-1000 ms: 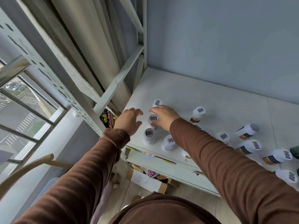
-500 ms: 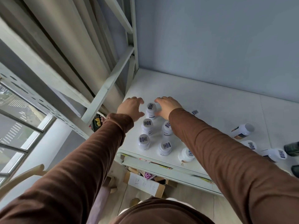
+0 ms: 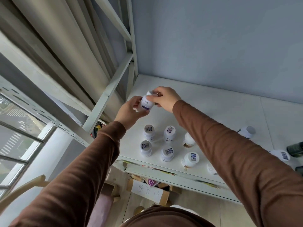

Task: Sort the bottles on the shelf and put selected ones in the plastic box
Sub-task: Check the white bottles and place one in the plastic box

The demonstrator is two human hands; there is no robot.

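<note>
A white bottle with a purple label point(image 3: 146, 104) is lifted above the white shelf point(image 3: 213, 112), held tilted between both hands. My left hand point(image 3: 129, 112) grips its body from below and the left. My right hand point(image 3: 165, 99) grips its capped top. Below them several white bottles stand upright in two rows near the shelf's front edge, among them a back-row bottle point(image 3: 148, 132) and a front-row bottle point(image 3: 167, 153). More white bottles lie on their sides at the right, such as one with a grey cap point(image 3: 247, 131). No plastic box is in view.
A metal shelf frame post point(image 3: 108, 95) and curtain stand close on the left. The blue-grey wall point(image 3: 213, 46) backs the shelf. Dark bottles point(image 3: 295, 149) sit at the right edge. A cardboard box point(image 3: 147, 190) lies on the floor below, a wooden chair back point(image 3: 21, 189) at lower left.
Both hands were resting on the shelf around a standing bottle; they have now lifted that bottle off the shelf and tilted it. The camera view has shifted slightly.
</note>
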